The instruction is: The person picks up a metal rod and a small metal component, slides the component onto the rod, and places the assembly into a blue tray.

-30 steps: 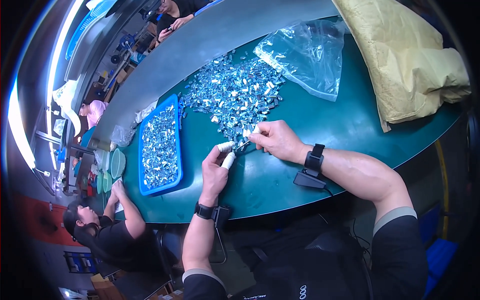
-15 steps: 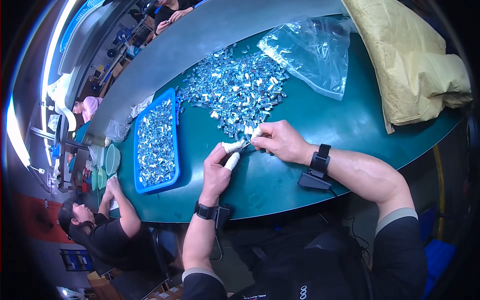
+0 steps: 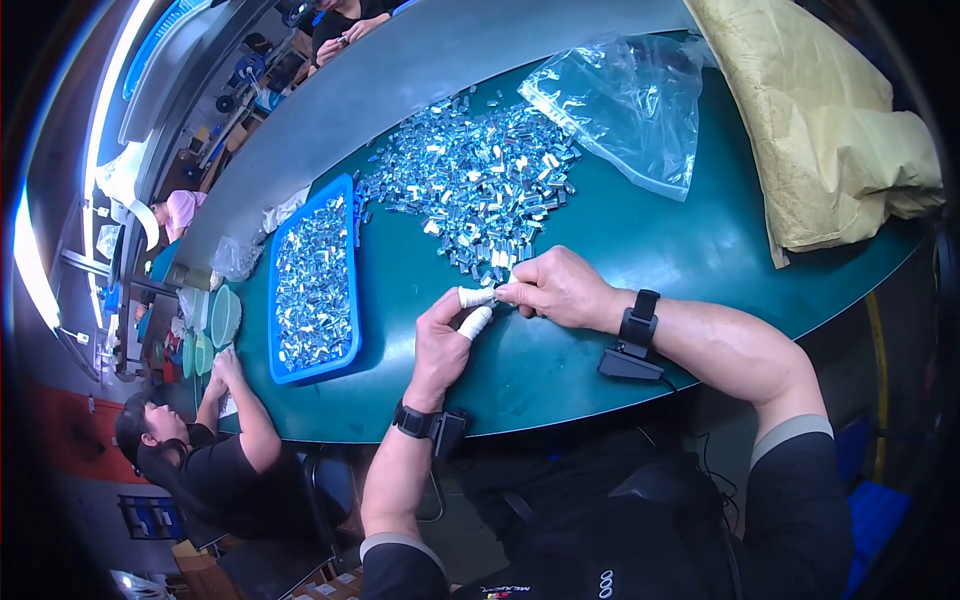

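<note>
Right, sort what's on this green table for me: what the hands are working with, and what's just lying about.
In hand:
left hand, white cots on its fingertips
right hand, pinching at a small part I cannot make out
pile of small shiny metal parts
blue tray filled with the same parts

Lying about:
clear plastic bag
tan paper sack
green bowls

Green table [image 3: 640, 230] carries metal parts heap [image 3: 480, 185] centre-top, blue tray [image 3: 352, 270] left, clear bag [image 3: 630, 100] and tan sack [image 3: 830, 130] upper right.

Bright, even overhead lighting; a strip lamp [image 3: 30, 270] glares at left. Fisheye distortion bends the edges, with dark corners.
</note>
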`<state>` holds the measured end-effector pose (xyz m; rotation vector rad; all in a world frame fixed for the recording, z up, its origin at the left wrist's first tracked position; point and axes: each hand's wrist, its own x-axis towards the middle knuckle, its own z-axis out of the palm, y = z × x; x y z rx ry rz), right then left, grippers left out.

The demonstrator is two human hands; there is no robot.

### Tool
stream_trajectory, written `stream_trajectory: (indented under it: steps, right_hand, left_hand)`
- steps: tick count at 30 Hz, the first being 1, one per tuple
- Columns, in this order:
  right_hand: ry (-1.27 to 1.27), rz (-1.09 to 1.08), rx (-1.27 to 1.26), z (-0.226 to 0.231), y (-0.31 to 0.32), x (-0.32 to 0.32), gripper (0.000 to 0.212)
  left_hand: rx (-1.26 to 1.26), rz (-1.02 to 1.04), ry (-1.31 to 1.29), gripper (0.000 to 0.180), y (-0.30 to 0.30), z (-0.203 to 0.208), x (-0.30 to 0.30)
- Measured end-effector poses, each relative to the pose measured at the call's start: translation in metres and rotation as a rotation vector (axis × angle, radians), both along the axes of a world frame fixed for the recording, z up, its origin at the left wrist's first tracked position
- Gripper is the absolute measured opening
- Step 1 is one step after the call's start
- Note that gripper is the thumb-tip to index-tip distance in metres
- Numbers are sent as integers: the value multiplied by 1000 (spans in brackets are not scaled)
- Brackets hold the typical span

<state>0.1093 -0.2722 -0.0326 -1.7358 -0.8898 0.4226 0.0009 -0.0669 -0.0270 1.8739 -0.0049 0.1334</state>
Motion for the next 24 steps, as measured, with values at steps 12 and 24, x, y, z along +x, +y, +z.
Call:
stream_trajectory:
  steps: [12,24]
  right_hand:
    - [250,-57,167,-6,-3,4,39]
    - [298,-151,262,-7,-1,7,39]
  left_hand:
    - [73,118,-17,23,34,11,-9]
    - [799,323,-297,34,86,47,12]
